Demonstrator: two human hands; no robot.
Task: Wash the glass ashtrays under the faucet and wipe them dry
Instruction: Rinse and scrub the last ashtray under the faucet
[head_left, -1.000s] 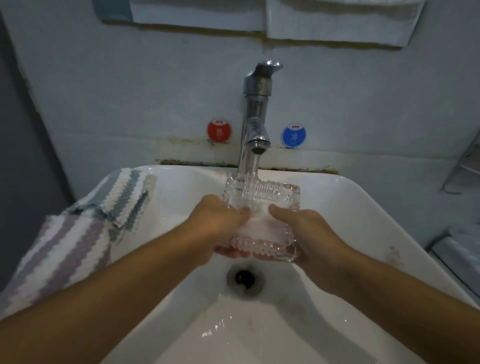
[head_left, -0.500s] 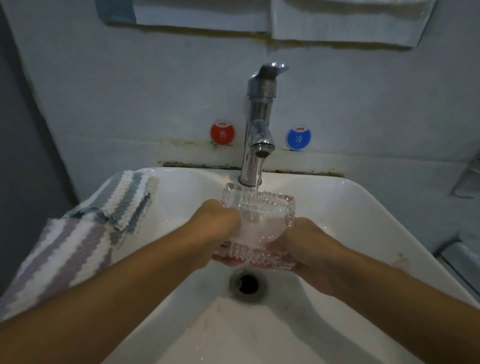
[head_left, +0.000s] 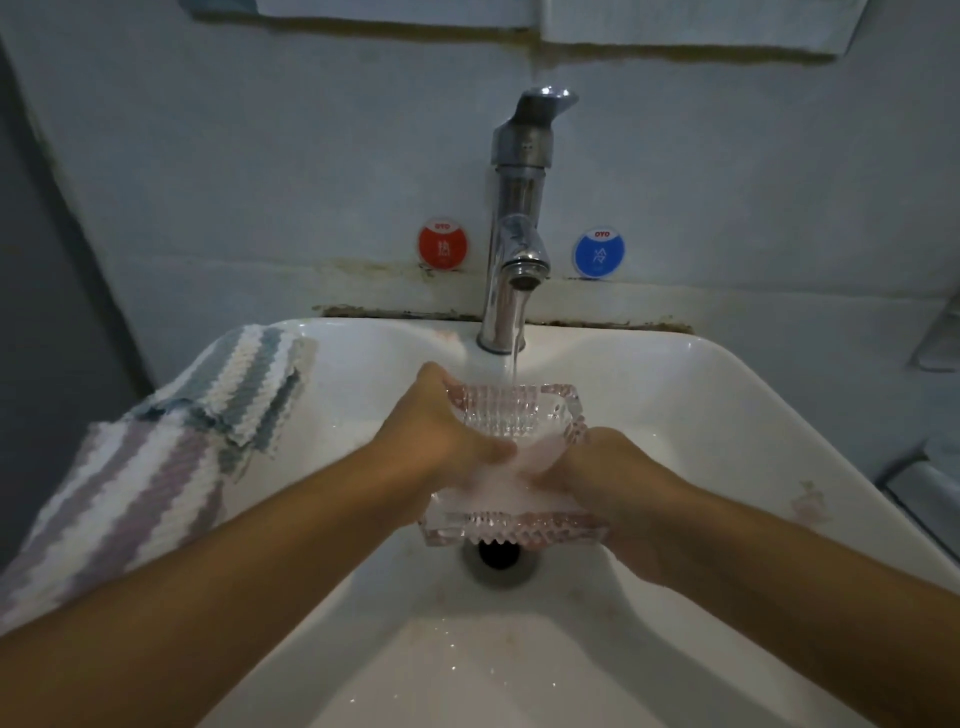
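Note:
A square cut-glass ashtray (head_left: 511, 415) with ridged sides is held over the white sink (head_left: 727, 395), its far edge under the running stream from the chrome faucet (head_left: 519, 218). My left hand (head_left: 441, 431) grips its left side, thumb lying inside the bowl. My right hand (head_left: 613, 478) grips the right side, with its thumb also inside the water-filled bowl. The near rim sits just above the drain (head_left: 497, 555).
A striped cloth (head_left: 171, 447) hangs over the sink's left rim. Red (head_left: 442, 244) and blue (head_left: 599, 253) round stickers flank the faucet on the wall. A dark object sits at the right edge beyond the sink.
The ashtray has tilted and come nearer to me, over the drain, so the stream now hits its far edge. My right thumb has moved into the bowl.

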